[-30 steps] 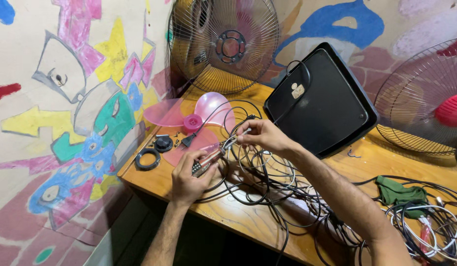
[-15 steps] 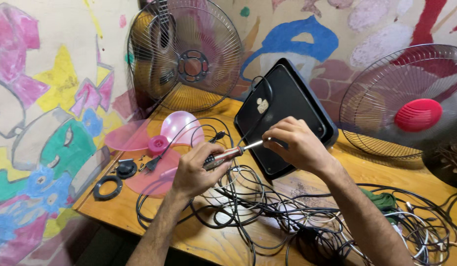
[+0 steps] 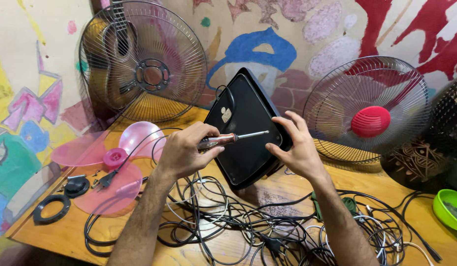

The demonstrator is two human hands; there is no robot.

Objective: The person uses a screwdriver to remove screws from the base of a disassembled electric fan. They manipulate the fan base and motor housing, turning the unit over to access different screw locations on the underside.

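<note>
The left hand [image 3: 185, 150] is closed around a screwdriver [image 3: 232, 139] whose tip lies across the black fan base [image 3: 243, 148] leaning above tangled cables [image 3: 228, 221] on the wooden surface [image 3: 56, 231], while the right hand [image 3: 295, 148], fingers spread open, steadies that base's edge.

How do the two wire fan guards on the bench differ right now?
The left fan guard has a dark ring hub; the right fan guard has a solid red cap. The left one leans in the corner, the right one stands behind the right hand. Both are round wire cages.
</note>
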